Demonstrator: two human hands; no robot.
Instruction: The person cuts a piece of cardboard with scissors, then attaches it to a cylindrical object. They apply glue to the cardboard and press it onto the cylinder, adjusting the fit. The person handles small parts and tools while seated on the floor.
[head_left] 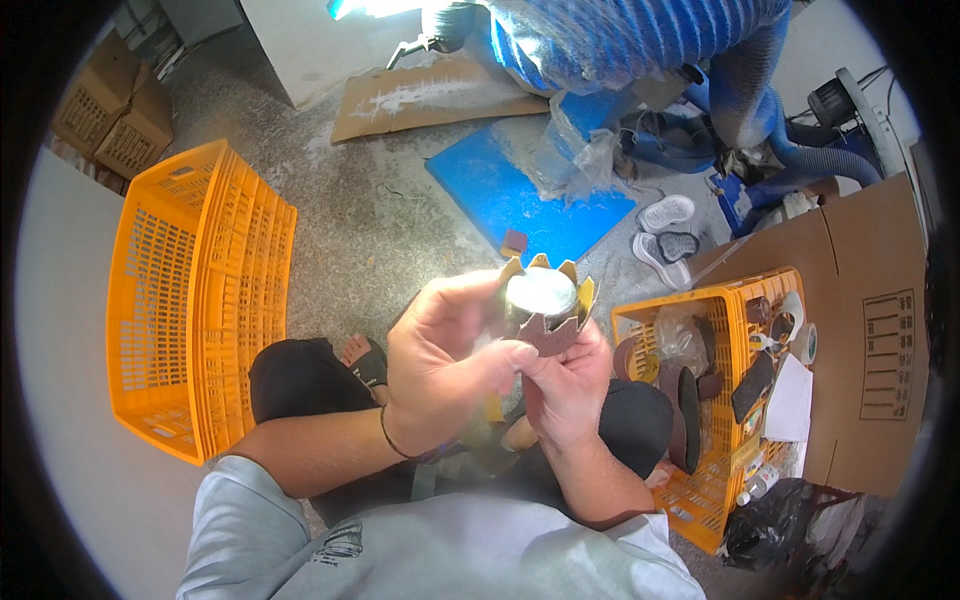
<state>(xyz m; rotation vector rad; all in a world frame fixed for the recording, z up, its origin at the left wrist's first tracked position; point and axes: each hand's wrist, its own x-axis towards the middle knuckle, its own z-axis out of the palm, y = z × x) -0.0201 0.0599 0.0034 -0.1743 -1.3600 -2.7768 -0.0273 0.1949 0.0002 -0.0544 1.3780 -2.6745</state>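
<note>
Light grey printed shirt (440, 545); black shorts (300, 380); perhaps a thin dark wristband (388, 432).

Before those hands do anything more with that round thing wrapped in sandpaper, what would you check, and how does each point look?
1. Left hand grips the round metal piece: ok, thumb and fingers close on it.
2. Right hand supports it from below: ok.
3. Sandpaper strip wraps the piece, notched tabs standing up: ok.
4. Tabs folded flat over the top: not ok, they point upward.
5. Spare abrasive discs within reach in the small orange basket: ok.
6. Wrap fixed at the back: cannot tell, hidden.
</note>
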